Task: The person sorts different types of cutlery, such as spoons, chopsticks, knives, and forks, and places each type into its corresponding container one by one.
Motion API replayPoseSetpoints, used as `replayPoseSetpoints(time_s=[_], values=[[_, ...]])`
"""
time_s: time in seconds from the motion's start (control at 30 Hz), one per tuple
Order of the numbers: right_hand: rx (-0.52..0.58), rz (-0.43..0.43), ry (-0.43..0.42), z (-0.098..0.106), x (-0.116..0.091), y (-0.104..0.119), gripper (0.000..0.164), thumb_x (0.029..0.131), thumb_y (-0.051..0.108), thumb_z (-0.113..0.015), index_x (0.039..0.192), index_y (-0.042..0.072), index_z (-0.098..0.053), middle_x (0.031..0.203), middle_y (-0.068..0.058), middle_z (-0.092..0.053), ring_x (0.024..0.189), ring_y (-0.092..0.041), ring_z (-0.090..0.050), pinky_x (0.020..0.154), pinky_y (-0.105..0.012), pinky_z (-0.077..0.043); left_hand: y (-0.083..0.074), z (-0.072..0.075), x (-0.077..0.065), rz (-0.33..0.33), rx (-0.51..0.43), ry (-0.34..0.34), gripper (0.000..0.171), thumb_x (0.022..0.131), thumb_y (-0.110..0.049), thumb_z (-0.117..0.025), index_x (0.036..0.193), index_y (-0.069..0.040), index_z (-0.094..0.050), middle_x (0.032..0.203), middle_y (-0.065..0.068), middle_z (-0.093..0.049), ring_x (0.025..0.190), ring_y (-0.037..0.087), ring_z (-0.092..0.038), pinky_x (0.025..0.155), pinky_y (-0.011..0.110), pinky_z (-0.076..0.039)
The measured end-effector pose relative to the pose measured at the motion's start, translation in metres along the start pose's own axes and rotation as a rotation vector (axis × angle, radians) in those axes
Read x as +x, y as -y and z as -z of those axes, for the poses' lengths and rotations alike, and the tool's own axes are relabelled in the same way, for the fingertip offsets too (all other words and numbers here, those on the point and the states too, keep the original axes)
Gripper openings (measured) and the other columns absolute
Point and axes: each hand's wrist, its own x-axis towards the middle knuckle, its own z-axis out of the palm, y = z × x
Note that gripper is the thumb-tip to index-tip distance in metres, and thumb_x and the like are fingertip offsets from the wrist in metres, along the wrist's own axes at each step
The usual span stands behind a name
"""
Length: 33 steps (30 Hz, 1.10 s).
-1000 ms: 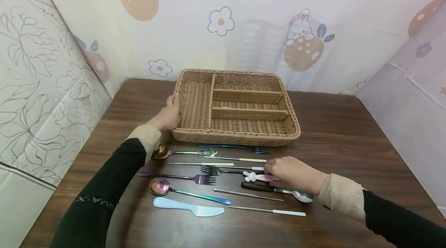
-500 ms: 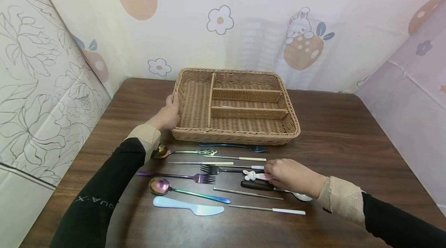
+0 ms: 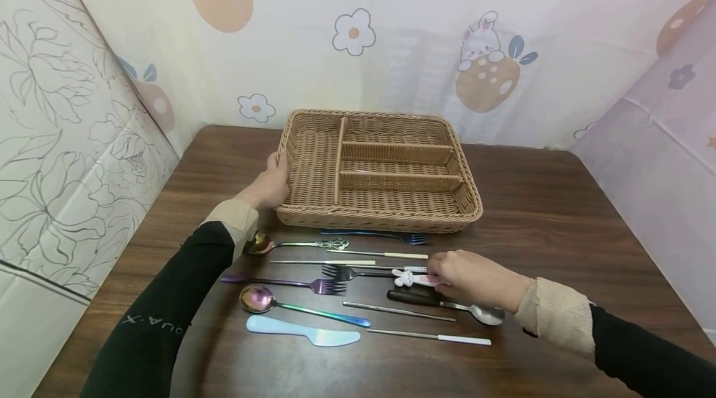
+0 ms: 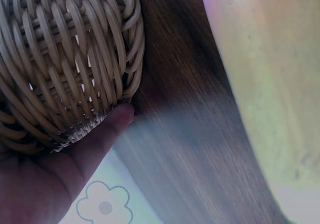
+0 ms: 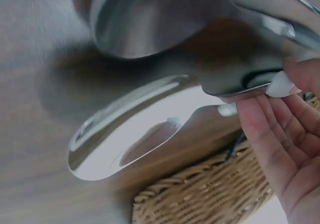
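My left hand (image 3: 270, 183) grips the left side of a wicker cutlery basket (image 3: 316, 208); in the left wrist view its thumb (image 4: 95, 151) lies along the weave. My right hand (image 3: 470, 277) pinches a spoon by its white-and-pink handle (image 3: 411, 278), which has a rabbit at its end. In the right wrist view this spoon's metal bowl (image 5: 150, 22) looms blurred and close. Below my right hand lies a spoon with a dark handle (image 3: 414, 298), its shiny bowl (image 5: 125, 134) resting on the table. Right beside the rabbit, a black fork (image 3: 341, 273) lies with its handle end hidden.
Several chopsticks (image 3: 398, 312) lie spread across the wooden table (image 3: 548, 224). Around them are a purple fork (image 3: 324, 287), a blue fork (image 3: 411, 239), a gold spoon (image 3: 260, 244), a rainbow spoon (image 3: 257, 300) and a light blue knife (image 3: 330, 338). A patterned curtain (image 3: 414, 74) hangs behind.
My right hand has shifted slightly up and to the right with the rabbit-handled spoon. The left hand and the basket have stayed put.
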Motion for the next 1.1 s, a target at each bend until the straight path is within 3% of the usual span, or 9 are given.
replayPoseSetpoints(time_s=[0.27,0.53,0.8,1.1], values=[[-0.015,0.018,0.016,0.019,0.007,-0.001,0.02,0.075,0.001,-0.077,0.076,0.013,-0.062,0.073,0.006,-0.058,0.063,0.0,-0.051,0.055,-0.018,-0.046,0.002,-0.002,0.001,0.009,0.004,0.002,0.078,0.093,0.002,-0.033,0.152,0.004,0.019,0.157,0.032,0.011,0.063,0.023,-0.048,0.056,0.029,-0.041],[-0.021,0.031,0.019,0.042,0.018,-0.002,0.02,0.078,0.001,-0.075,0.074,0.015,-0.06,0.072,0.007,-0.057,0.062,-0.001,-0.048,0.055,-0.022,-0.045,0.004,-0.005,0.0,0.013,-0.006,0.003,0.079,0.093,0.001,-0.033,0.152,0.004,0.019,0.157,0.032,0.013,0.073,0.03,-0.052,0.068,0.037,-0.046],[-0.018,0.016,0.027,0.067,0.029,-0.002,0.022,0.081,0.002,-0.072,0.072,0.016,-0.057,0.07,0.009,-0.054,0.062,0.0,-0.045,0.054,-0.02,-0.044,0.002,-0.004,0.0,0.023,-0.024,0.005,0.078,0.094,0.001,-0.032,0.152,0.001,0.021,0.158,0.029,0.016,0.059,0.02,-0.045,0.055,0.028,-0.04],[-0.044,-0.003,0.061,0.091,0.042,-0.014,0.021,0.081,0.003,-0.073,0.074,0.016,-0.058,0.071,0.009,-0.053,0.062,0.0,-0.046,0.055,-0.021,-0.044,-0.001,-0.001,0.0,0.016,-0.023,0.0,0.077,0.095,0.002,-0.033,0.152,0.003,0.02,0.158,0.029,0.015,0.062,0.022,-0.048,0.058,0.03,-0.042]])
